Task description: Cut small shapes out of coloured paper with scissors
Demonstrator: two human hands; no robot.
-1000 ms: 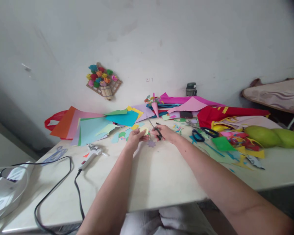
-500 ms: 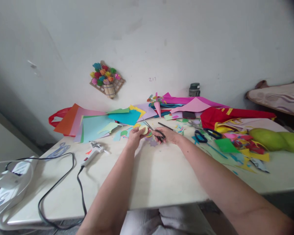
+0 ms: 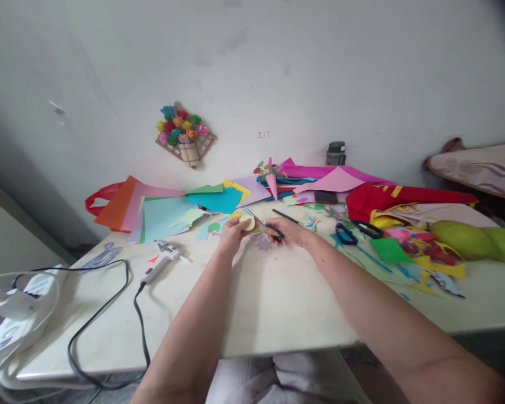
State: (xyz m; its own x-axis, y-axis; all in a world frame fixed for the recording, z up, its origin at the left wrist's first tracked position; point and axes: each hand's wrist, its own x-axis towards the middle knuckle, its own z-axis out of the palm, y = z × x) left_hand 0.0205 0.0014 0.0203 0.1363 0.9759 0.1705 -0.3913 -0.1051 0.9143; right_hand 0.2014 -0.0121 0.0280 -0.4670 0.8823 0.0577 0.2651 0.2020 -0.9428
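Note:
Between the fingers of my left hand is a small pale yellow piece of paper with a rounded edge. My right hand grips dark-handled scissors, their blades pointing up and left, close by the paper. Whether the blades touch the paper I cannot tell. Small coloured paper scraps lie on the table around both hands. A dark pen-like stick lies just behind my right hand.
A glue gun with a black cord and a white power strip are at the left. Coloured paper sheets lie along the back. To the right are larger blue-handled scissors, red cloth and green fruit-like objects.
My hands stay nearly in place, with the yellow paper and scissors still held. The scissor blades have shifted only slightly, and the whole view has moved a little.

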